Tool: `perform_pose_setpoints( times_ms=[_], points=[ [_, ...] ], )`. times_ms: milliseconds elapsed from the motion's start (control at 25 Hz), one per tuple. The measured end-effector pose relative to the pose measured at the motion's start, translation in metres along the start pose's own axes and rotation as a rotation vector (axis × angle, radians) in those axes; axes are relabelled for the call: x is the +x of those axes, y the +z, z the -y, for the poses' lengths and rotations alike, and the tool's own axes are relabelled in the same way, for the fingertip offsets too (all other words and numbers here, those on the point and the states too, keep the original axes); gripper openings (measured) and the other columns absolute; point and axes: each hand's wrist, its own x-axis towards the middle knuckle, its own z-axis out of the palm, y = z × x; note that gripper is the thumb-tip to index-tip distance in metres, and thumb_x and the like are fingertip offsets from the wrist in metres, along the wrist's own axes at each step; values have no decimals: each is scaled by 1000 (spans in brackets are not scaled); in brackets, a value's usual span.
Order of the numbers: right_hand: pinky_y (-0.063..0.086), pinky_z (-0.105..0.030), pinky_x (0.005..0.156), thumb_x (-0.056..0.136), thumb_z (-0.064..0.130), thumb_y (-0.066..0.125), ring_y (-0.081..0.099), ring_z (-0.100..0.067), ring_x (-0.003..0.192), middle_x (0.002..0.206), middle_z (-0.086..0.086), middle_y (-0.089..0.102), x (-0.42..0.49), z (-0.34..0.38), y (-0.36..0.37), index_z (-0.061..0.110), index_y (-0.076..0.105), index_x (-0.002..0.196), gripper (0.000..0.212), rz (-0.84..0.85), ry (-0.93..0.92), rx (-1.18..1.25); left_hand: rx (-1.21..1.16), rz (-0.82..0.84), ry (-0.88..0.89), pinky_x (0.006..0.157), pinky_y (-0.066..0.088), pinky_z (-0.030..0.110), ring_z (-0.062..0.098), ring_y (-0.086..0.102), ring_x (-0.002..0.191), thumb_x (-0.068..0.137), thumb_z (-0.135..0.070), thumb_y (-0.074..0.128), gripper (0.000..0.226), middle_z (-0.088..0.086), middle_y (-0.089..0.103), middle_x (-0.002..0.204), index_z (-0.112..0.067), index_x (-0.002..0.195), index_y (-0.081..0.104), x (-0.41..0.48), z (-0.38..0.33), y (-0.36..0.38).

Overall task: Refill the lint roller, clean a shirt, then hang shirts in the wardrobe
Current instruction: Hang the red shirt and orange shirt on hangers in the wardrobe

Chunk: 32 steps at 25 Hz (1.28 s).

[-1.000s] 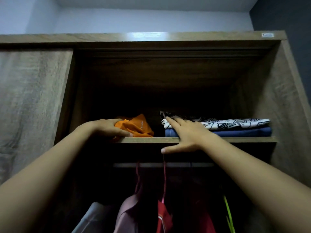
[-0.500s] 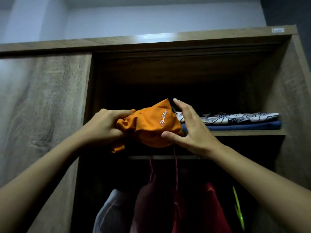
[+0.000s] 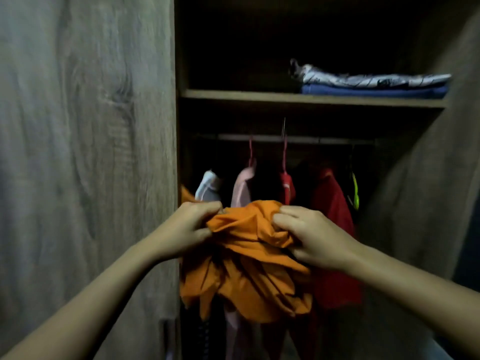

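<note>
Two folded garments (image 3: 374, 84) on shelf (image 3: 259, 96) | hung shirts (image 3: 332, 203) behind orange shirt (image 3: 249, 255)

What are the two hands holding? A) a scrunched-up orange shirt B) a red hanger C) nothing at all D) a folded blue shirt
A: the left hand and the right hand both grip the crumpled orange shirt between them.

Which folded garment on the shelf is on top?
The white printed garment; it lies on the plain blue garment, which touches the shelf.
</note>
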Motion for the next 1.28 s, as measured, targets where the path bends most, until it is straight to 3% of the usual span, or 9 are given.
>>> perform_pose_setpoints(
  times_ms=[240, 360, 440, 600, 840, 960, 1080, 1160, 1280],
  points=[
    [48, -36, 58, 74, 13, 60, 41, -6, 71, 76, 15, 36, -40, 44, 18, 39, 25, 74, 44, 3, 201, -35, -61, 1, -194, 55, 33, 13, -1, 49, 59, 70, -5, 54, 25, -7, 49, 59, -26, 66, 41, -49, 5, 32],
    [51, -43, 60, 78, 13, 62, 54, -15, 73, 77, 15, 40, -57, 52, 26, 37, 32, 74, 39, 57, 285, -56, -98, -1, -257, 60, 37, 14, 6, 56, 66, 82, -19, 57, 11, -3, 61, 70, -27, 76, 51, -61, 5, 38],
    [50, -43, 61, 78, 14, 60, 56, -19, 74, 76, 15, 39, -63, 52, 20, 39, 29, 73, 40, 49, 320, -51, -66, -2, -287, 55, 34, 19, 4, 52, 62, 93, -25, 53, 23, -5, 55, 64, -28, 71, 46, -66, 3, 40],
    [39, -29, 60, 77, 14, 61, 47, -11, 70, 73, 15, 38, -64, 55, 4, 34, 33, 71, 34, 38, 329, -71, -61, 48, -324, 52, 28, 26, 5, 46, 56, 96, -36, 39, 23, -3, 46, 65, -17, 83, 40, -71, -8, 46],
    [38, -26, 66, 80, 18, 66, 53, -15, 77, 80, 9, 46, -74, 45, -10, 28, 40, 74, 28, 100, 421, -95, -582, 31, -252, 71, 47, 21, 8, 60, 84, 77, -28, 69, 22, -3, 62, 88, -27, 97, 60, -70, -25, 4],
    [40, -27, 70, 83, 35, 62, 56, -20, 87, 91, 5, 49, -74, 42, -6, 25, 46, 89, 21, 98, 470, -125, -695, -78, -187, 85, 49, 17, 4, 63, 97, 76, -15, 67, 15, -9, 69, 96, -24, 86, 72, -55, -54, -7],
    [48, -35, 82, 83, 49, 59, 50, -20, 107, 116, -2, 49, -63, 44, -7, 22, 43, 120, 49, 151, 564, -237, -827, -229, -266, 95, 45, 21, 2, 61, 105, 81, -4, 66, 23, -10, 69, 104, -25, 85, 74, -33, -74, -4],
    [49, -37, 82, 85, 41, 59, 55, -19, 100, 109, -2, 53, -53, 54, -11, 19, 46, 116, 40, 26, 539, -180, -846, -239, -328, 85, 45, 15, -2, 63, 89, 83, -5, 64, 21, -7, 70, 93, -23, 87, 72, -19, -84, 5],
    [44, -33, 64, 91, 37, 52, 56, -11, 64, 70, 5, 58, -48, 75, -12, 17, 55, 91, 21, -99, 542, 128, -910, -216, -425, 59, 45, 9, -5, 61, 60, 85, 2, 56, 21, -4, 69, 71, -9, 93, 70, -7, -100, 21]
  ],
)
